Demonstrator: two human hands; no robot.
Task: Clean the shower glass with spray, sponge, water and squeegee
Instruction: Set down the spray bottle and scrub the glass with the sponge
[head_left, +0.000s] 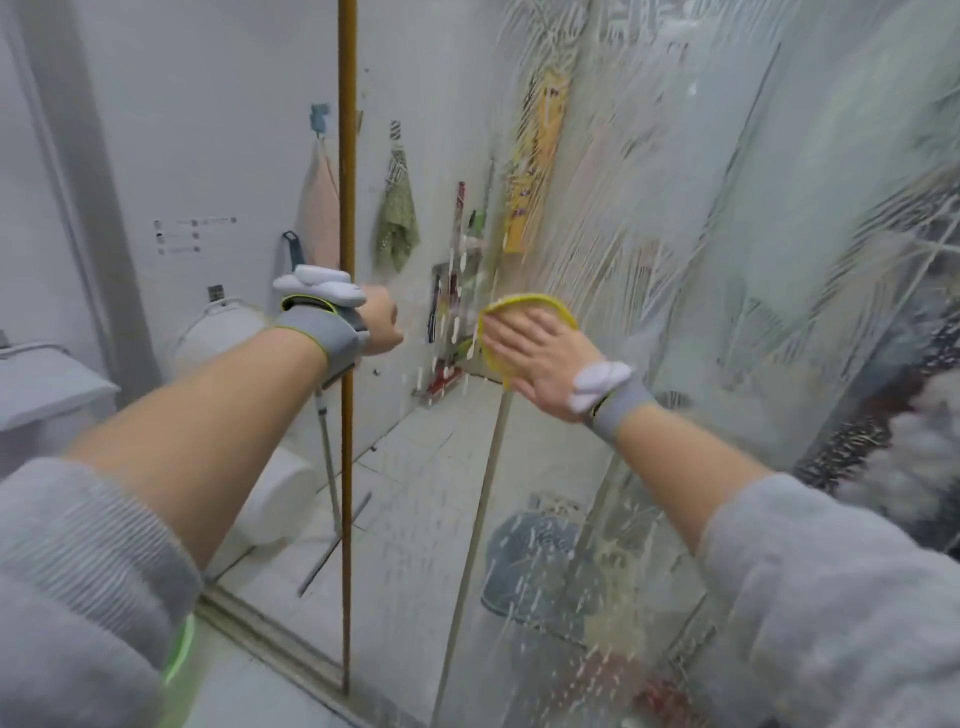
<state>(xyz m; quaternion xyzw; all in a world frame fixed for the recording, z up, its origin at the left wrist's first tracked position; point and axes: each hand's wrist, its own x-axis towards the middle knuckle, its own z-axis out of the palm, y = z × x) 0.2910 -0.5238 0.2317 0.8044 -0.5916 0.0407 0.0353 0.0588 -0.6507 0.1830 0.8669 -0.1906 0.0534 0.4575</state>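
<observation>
Filling the right half of the frame, the shower glass (701, 218) is streaked with foam. At centre, our right hand (540, 358) presses the yellow sponge (530, 304) flat against it, fingers straight. Centre left, our left hand (382, 327) meets the brass door edge (347, 156) (fingers hidden, so we cannot tell their grip). No writing is legible.

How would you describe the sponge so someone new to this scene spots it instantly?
Start at the big soapy shower glass filling the right side of the head view. At mid-height, near its left edge, the right hand presses flat on the pane. The sponge is the yellow pad under those straight fingers, the only bright yellow thing touching the glass; the yellow item hanging above it sits behind the pane.
</observation>
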